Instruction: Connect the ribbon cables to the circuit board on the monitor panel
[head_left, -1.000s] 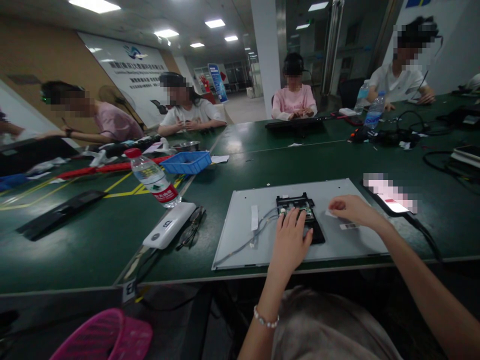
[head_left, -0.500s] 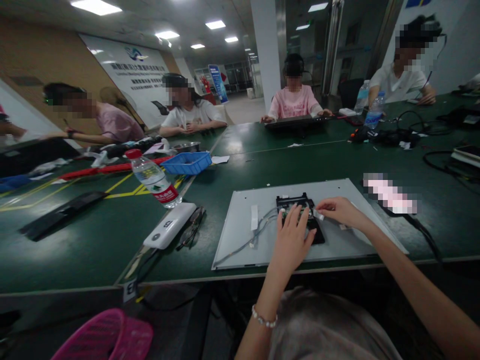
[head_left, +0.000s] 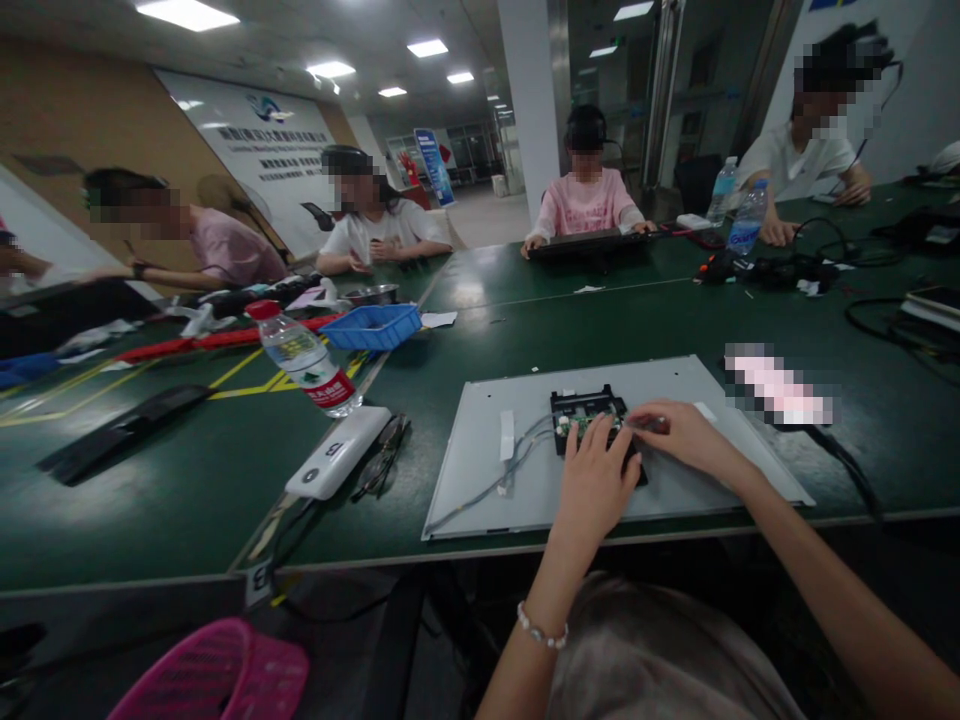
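Note:
A grey metal panel (head_left: 480, 470) lies flat on the green table in front of me. A black module with a green circuit board (head_left: 585, 408) sits at its middle, with thin wires running left to a strip of white tape (head_left: 507, 436). My left hand (head_left: 596, 480) rests flat on the module, fingers stretched out. My right hand (head_left: 679, 435) comes in from the right, its fingers curled and pressed on the module's right edge; what they pinch is too small to make out.
A phone (head_left: 776, 385) with a cable lies right of the panel. A white power bank (head_left: 337, 452), glasses (head_left: 384, 455) and a water bottle (head_left: 304, 360) lie to the left, a blue tray (head_left: 373, 325) beyond. Several other people sit round the table. A pink basket (head_left: 214, 675) stands below.
My right hand has moved left from the small label on the panel to the module's right edge. My left hand has stayed on the module.

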